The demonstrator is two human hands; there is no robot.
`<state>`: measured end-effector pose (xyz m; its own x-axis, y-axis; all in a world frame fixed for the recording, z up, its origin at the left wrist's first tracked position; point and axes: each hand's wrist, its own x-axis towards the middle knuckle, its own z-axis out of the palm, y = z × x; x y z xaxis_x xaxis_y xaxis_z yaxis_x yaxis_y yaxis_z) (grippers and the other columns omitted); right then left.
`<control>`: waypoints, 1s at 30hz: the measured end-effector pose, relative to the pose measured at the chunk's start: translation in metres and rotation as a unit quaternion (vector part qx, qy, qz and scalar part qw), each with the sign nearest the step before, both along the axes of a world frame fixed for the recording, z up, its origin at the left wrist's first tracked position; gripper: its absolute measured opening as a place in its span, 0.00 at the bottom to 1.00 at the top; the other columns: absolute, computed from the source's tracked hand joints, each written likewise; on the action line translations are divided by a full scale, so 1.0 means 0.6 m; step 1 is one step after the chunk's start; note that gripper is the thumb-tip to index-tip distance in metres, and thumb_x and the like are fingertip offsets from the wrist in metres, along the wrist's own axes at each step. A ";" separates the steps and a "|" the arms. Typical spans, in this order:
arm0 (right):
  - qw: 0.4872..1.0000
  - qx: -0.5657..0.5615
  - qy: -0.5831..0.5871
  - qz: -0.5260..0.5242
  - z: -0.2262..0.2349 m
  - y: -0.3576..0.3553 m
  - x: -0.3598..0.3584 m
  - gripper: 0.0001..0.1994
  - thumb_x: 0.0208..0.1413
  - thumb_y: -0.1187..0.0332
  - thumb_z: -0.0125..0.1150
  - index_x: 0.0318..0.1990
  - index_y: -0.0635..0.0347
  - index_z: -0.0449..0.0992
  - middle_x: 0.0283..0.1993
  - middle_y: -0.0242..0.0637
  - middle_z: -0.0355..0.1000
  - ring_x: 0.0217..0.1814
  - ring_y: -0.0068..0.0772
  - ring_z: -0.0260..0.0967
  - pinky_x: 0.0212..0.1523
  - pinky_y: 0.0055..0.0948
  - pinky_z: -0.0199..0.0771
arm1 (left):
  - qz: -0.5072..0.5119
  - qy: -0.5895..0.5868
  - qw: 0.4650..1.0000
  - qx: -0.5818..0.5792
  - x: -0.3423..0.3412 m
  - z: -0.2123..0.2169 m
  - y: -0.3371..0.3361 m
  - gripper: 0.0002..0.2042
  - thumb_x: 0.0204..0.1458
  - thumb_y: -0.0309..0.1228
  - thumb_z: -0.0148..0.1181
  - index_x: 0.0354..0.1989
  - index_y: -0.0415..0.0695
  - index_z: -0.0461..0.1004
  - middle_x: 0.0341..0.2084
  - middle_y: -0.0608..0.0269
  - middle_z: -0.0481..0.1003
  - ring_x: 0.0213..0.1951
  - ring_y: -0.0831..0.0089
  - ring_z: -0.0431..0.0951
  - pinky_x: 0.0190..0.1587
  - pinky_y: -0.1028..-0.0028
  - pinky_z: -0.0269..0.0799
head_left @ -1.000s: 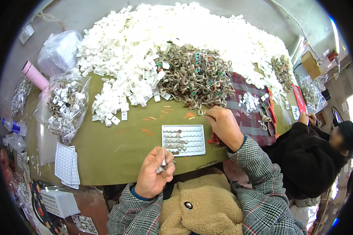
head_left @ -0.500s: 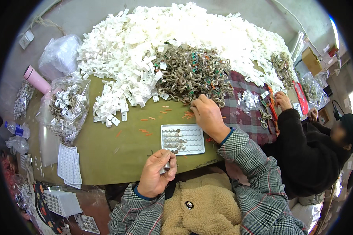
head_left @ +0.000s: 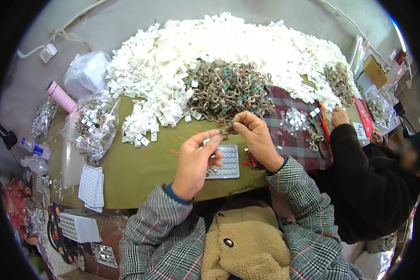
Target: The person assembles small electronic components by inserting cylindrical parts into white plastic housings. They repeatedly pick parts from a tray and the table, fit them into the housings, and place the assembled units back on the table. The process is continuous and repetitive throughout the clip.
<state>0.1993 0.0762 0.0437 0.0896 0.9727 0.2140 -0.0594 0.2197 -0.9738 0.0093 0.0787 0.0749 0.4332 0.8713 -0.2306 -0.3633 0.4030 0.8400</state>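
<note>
1. The left hand [head_left: 194, 164] is raised over the near edge of the bench [head_left: 126, 179], its thumb and forefinger brought together and the other fingers curled in; something small and pale seems to sit in the curl, but I cannot tell what.
2. The right hand [head_left: 259, 142] is partly closed, thumb against forefinger, pinching one end of a small dark piece [head_left: 226, 134].
3. That piece lies between the two sets of fingertips, just beyond the tray; whether the left fingers also grip it is too small to tell.
4. The white tray [head_left: 233, 163] sits on the bench, partly hidden by the left hand, with a few small round pieces [head_left: 212, 172] showing in its near part.
5. Beyond the hands lies a heap of brown looped strips [head_left: 228, 93], with a far larger mass of white pieces [head_left: 158, 65] around its back and left.
6. Orange slivers [head_left: 173, 151] lie loose left of the tray.
7. The step in hand appears to be fine two-handed handling of the dark piece.
8. The next move seems to call for a steady right pinch and careful left fingertips, clear of the tray's contents.
</note>
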 end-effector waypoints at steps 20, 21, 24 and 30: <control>0.962 -0.220 0.067 0.144 0.064 -0.046 -0.026 0.05 0.62 0.74 0.57 0.41 0.67 0.72 0.33 0.33 0.73 0.29 0.22 0.73 0.30 0.20 0.74 | -0.017 0.318 0.761 0.565 -0.038 0.014 0.022 0.06 0.54 0.27 0.62 0.35 0.39 0.72 0.30 0.53 0.72 0.27 0.59 0.76 0.29 0.69 0.72; 0.957 -0.216 0.053 0.184 0.066 -0.056 -0.026 0.05 0.62 0.74 0.57 0.41 0.66 0.71 0.32 0.32 0.73 0.28 0.21 0.73 0.29 0.19 0.73 | -0.037 0.328 0.760 0.559 -0.044 0.013 0.009 0.07 0.53 0.28 0.62 0.35 0.41 0.71 0.32 0.51 0.70 0.30 0.50 0.73 0.30 0.64 0.71; 0.933 -0.276 -0.010 0.232 0.068 -0.101 -0.025 0.04 0.62 0.73 0.57 0.41 0.63 0.70 0.27 0.27 0.71 0.26 0.17 0.70 0.27 0.17 0.69 | -0.123 0.368 0.735 0.557 -0.068 0.012 -0.031 0.07 0.52 0.28 0.62 0.36 0.41 0.71 0.31 0.53 0.70 0.30 0.52 0.74 0.30 0.62 0.71; 0.885 -0.288 0.233 0.283 0.026 -0.173 -0.044 0.06 0.65 0.69 0.56 0.41 0.61 0.67 0.22 0.23 0.59 0.21 0.18 0.56 0.29 0.24 0.67 | -0.157 0.316 0.783 0.512 -0.118 -0.013 -0.031 0.07 0.50 0.26 0.63 0.34 0.39 0.73 0.31 0.52 0.74 0.33 0.54 0.77 0.36 0.64 0.73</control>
